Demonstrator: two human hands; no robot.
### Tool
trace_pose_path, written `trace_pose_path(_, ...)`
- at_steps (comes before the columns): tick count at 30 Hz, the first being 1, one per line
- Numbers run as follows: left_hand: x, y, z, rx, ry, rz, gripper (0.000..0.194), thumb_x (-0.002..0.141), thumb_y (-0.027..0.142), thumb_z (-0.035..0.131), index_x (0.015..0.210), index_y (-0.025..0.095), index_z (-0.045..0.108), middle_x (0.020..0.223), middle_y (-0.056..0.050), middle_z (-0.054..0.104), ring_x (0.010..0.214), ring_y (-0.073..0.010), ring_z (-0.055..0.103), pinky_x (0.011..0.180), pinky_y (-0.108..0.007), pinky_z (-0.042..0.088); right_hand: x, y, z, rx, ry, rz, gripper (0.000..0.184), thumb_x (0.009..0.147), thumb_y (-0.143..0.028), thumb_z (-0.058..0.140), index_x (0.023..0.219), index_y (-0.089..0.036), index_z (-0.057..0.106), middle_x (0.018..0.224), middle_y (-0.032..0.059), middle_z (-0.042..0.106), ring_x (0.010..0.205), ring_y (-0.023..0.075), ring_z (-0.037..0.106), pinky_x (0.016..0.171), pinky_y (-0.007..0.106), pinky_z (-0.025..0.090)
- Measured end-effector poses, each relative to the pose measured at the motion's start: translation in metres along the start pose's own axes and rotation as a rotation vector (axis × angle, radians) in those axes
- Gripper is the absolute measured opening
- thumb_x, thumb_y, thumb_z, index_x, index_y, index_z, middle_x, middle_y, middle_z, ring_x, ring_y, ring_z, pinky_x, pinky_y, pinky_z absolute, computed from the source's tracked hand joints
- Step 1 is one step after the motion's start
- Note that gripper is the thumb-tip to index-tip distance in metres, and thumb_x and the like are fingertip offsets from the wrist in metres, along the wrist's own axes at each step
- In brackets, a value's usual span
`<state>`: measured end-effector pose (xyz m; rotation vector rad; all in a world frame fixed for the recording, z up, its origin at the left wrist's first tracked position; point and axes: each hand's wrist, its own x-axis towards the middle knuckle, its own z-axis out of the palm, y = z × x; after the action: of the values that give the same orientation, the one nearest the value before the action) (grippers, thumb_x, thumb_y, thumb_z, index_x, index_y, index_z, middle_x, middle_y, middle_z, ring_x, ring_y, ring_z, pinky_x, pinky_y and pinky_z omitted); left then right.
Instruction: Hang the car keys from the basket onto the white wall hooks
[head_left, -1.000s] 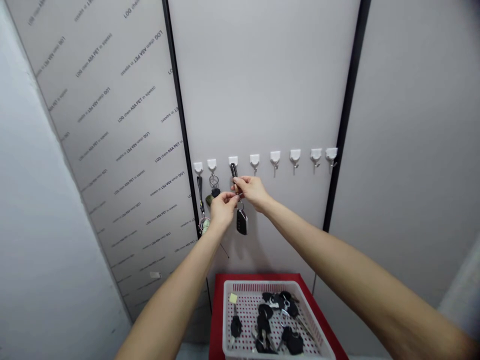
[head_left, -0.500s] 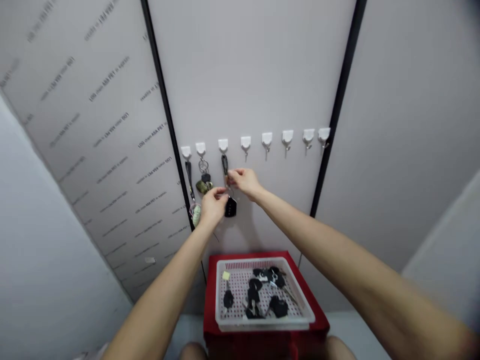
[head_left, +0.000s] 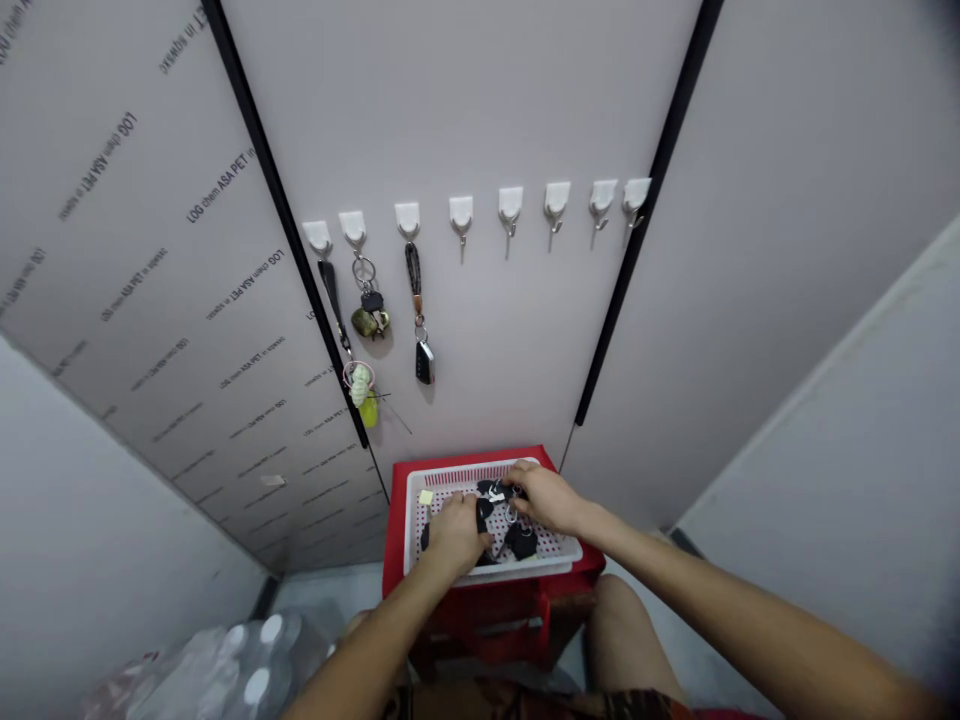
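My left hand (head_left: 456, 535) reaches into the white basket (head_left: 491, 575), over black keys (head_left: 484, 508). Its thumb stands apart from the fingers; some fingertips are hidden. At the basket's back right, the curled fingers of my right hand (head_left: 547, 497) are closed on a bunch of keys (head_left: 496, 491) with metal rings. Another black key bunch (head_left: 521, 541) lies below that hand. On the wall, a car key (head_left: 425, 362) with a braided strap (head_left: 414, 272) hangs from the third hook (head_left: 408, 219), touched by neither hand.
Under the basket is a red-covered stand (head_left: 396, 510). A strap with charms (head_left: 360, 385) and a key ring with a green charm (head_left: 367, 320) hang at left. Several bare white hooks (head_left: 511, 205) continue rightward. Wrapped bottles (head_left: 259, 670) sit on the floor at lower left.
Both hands have left the car key on the third hook and moved down into the basket. The car key now hangs freely. The view has tilted downward.
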<state>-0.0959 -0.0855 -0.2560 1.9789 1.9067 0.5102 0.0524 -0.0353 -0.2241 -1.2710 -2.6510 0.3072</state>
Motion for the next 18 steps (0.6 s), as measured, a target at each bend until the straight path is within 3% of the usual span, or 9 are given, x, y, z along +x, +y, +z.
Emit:
trace_pose_path(3,0.004,-0.003,0.0,-0.112,-0.044,-0.024,0.034,0.052,0.012,0.048,0.086,0.015,0.05,0.088,-0.008,0.054,0.084,-0.0204,0.047,0.073,-0.03,0.034,-0.004,-0.004,0.004,-0.027,-0.011,-0.041,0.025,0.059,-0.02,0.049,0.082,-0.016,0.058,0.082,0.0086,0.056,0.083,0.0206,0.046,0.072,0.03,0.033)
trace_pose_path(5,0.008,-0.006,-0.006,-0.314,-0.061,-0.047,0.032,0.05,0.007,0.046,0.081,0.015,0.05,0.081,-0.006,0.055,0.079,-0.0173,0.049,0.071,-0.027,0.035,-0.004,-0.008,0.005,0.035,0.016,-0.058,0.028,0.059,-0.021,0.05,0.085,-0.016,0.057,0.083,0.0082,0.056,0.084,0.021,0.044,0.074,0.032,0.032)
trace_pose_path(9,0.013,-0.006,-0.027,-0.859,-0.124,-0.046,0.03,0.048,0.003,0.043,0.075,0.014,0.044,0.068,0.001,0.053,0.064,-0.0102,0.048,0.059,-0.021,0.036,0.001,-0.02,0.001,0.391,0.066,-0.117,0.036,0.06,-0.018,0.048,0.096,-0.018,0.051,0.09,0.0059,0.055,0.084,0.0165,0.046,0.075,0.029,0.034)
trace_pose_path(11,0.014,-0.003,-0.042,-1.026,-0.159,-0.032,0.029,0.048,0.003,0.041,0.074,0.015,0.042,0.061,0.004,0.05,0.055,-0.0071,0.045,0.052,-0.018,0.033,0.005,-0.027,-0.006,0.63,0.038,-0.133,0.033,0.063,-0.017,0.044,0.095,-0.017,0.05,0.088,0.0046,0.056,0.079,0.0138,0.049,0.072,0.027,0.036)
trace_pose_path(15,0.012,0.008,-0.072,-1.085,-0.219,0.046,0.03,0.047,0.002,0.039,0.074,0.015,0.041,0.059,0.004,0.047,0.052,-0.0053,0.041,0.048,-0.016,0.029,0.014,-0.038,-0.021,0.976,0.008,-0.071,0.02,0.065,-0.023,0.043,0.082,-0.014,0.051,0.078,0.0028,0.057,0.069,0.0107,0.051,0.064,0.023,0.038)
trace_pose_path(18,0.011,0.015,-0.085,-0.97,-0.213,0.162,0.033,0.046,-0.001,0.038,0.075,0.015,0.043,0.06,0.004,0.047,0.056,-0.0057,0.041,0.05,-0.016,0.029,0.018,-0.041,-0.027,0.984,0.051,0.002,0.011,0.062,-0.024,0.047,0.065,-0.013,0.05,0.057,-0.0021,0.052,0.053,0.0072,0.046,0.051,0.019,0.036)
